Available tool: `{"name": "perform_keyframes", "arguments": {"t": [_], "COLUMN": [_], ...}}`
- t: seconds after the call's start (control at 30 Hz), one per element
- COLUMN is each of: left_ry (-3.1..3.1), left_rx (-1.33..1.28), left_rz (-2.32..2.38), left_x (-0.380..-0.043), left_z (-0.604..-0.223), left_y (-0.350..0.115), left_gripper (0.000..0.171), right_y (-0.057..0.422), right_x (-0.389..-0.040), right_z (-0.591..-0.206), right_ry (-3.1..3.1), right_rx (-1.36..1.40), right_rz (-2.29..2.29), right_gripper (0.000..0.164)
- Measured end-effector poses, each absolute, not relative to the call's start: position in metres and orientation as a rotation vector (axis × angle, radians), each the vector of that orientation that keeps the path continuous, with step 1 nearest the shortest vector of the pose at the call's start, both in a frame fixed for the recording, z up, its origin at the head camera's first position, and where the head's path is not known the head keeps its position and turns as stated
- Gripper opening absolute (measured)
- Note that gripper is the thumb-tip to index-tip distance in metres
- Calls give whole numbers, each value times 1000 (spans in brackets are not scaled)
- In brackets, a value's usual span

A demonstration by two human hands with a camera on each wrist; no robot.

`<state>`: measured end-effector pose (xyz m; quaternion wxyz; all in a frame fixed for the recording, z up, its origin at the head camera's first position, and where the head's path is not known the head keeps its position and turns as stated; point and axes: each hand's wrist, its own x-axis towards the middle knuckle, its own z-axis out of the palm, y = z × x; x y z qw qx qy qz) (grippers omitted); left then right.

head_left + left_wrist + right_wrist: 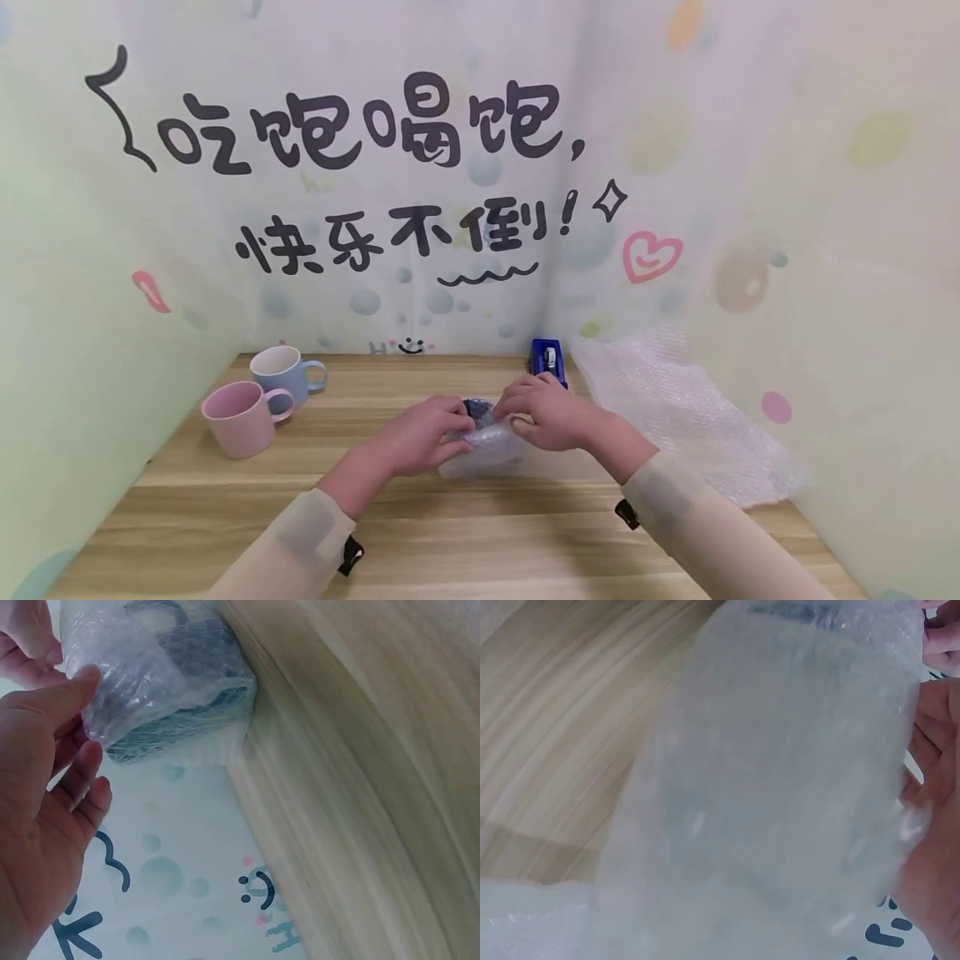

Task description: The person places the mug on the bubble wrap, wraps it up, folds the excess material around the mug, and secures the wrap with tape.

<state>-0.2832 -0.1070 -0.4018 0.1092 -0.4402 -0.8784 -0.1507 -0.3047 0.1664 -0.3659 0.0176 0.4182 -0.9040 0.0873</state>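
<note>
A dark blue, mug-like object [477, 408] stands near the middle of the wooden table, enclosed in clear bubble wrap [483, 458]. Through the layers in the left wrist view, its dark rounded side [206, 649] shows. My left hand [427, 435] pinches the wrap at the near left edge, thumb outside and fingers behind. From the other side, my right hand [550, 413] holds the wrap's edge with curled fingers. A loose flap of bubble wrap [772, 780] trails off toward the right and fills most of the right wrist view.
A pink mug [242, 425] and a light blue mug [281, 375] stand at the left. Behind my right hand sits a blue tape dispenser [547, 358]. Another bubble wrap sheet [686, 417] lies at the right against the wall. A printed curtain [420, 317] hangs behind the table.
</note>
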Motion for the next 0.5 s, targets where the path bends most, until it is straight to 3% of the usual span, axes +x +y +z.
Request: {"name": "perform_keyframes", "arguments": {"t": [0.2, 0.5], "left_ry": [-2654, -2666], "left_rx": [-1236, -1219], "left_rz": [-315, -252], "left_x": [-288, -302], "left_z": [-393, -391], "left_y": [-110, -112], "left_gripper": [15, 28], "right_y": [166, 161], "right_x": [-303, -291], "right_z": [-364, -373], "right_ry": [-2871, -2876], "right_rx": [1316, 1355], "right_rz": [296, 431], "right_gripper": [37, 52]}}
